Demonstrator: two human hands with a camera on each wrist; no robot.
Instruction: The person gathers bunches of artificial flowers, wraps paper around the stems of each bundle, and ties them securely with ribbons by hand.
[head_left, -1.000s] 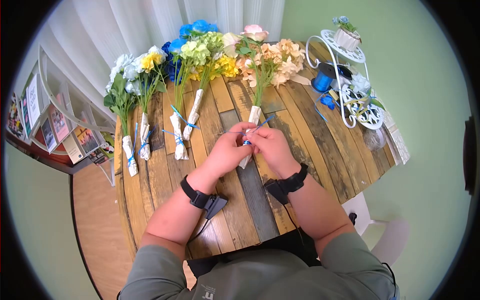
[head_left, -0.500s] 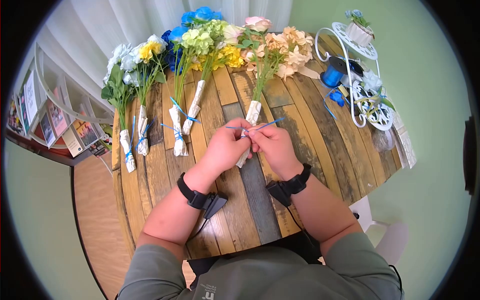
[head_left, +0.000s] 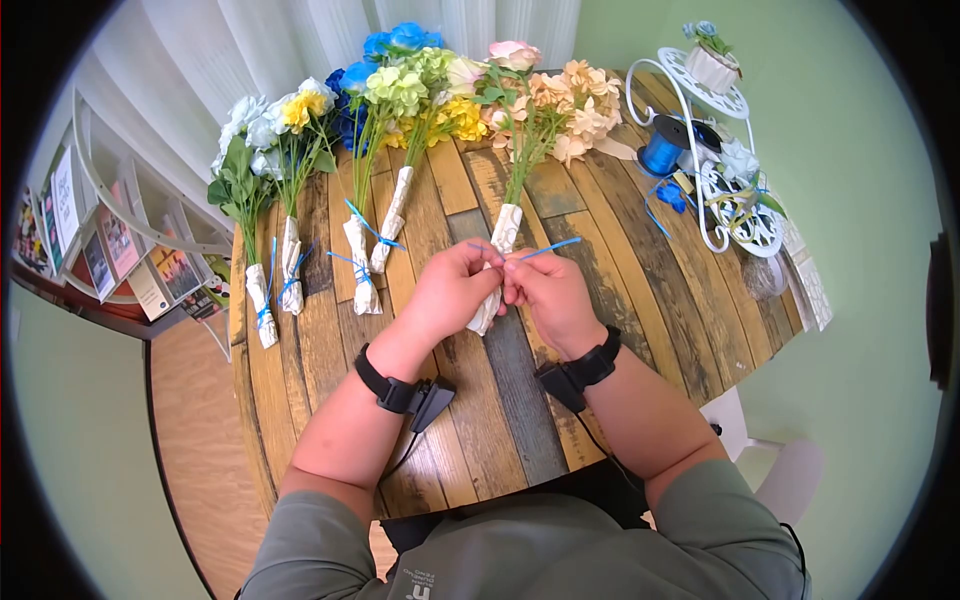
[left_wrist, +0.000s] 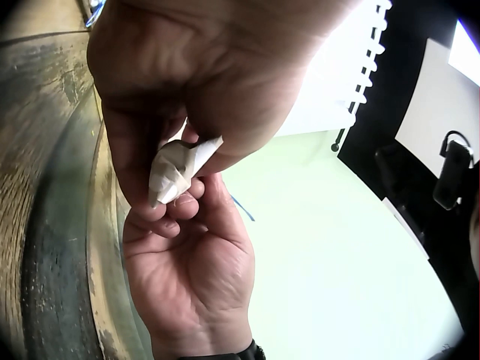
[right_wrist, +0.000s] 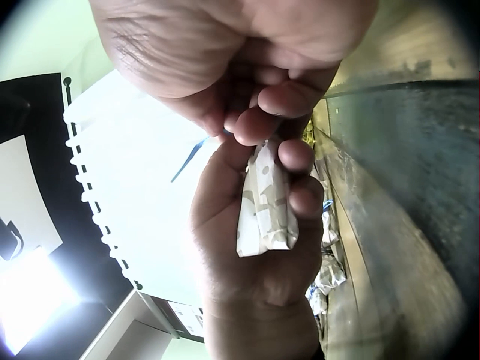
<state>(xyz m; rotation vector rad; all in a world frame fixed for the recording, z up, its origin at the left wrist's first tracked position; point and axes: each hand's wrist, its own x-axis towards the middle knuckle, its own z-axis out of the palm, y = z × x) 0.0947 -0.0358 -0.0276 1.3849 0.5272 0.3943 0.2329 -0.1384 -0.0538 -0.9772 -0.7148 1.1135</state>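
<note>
In the head view, a bouquet's paper-wrapped stems point(head_left: 507, 228) slant down between the two hands, topped by pink and peach flowers point(head_left: 515, 55). My left hand point(head_left: 462, 285) curls its fingers round the wrapping, whose folded lower end point(right_wrist: 266, 214) shows below the fingers in the right wrist view. My right hand point(head_left: 550, 295) pinches a thin blue ribbon point(head_left: 555, 246) between thumb and forefinger, right beside the left fingertips. One ribbon end sticks out to the right. Where the ribbon crosses the paper is hidden by the fingers.
Several wrapped bouquets with blue ribbon ties point(head_left: 364, 285) lie on the wooden table point(head_left: 420, 460) to the left. At the right are a blue ribbon spool point(head_left: 660, 150), a white metal stand point(head_left: 745, 235) and patterned paper point(head_left: 800, 275). A bookshelf point(head_left: 130, 230) stands beyond the left edge.
The right ribbon end reaches further out to the right than a second ago, and less of the left end shows. Both hands stay at the wrapped stems. The view has shifted slightly.
</note>
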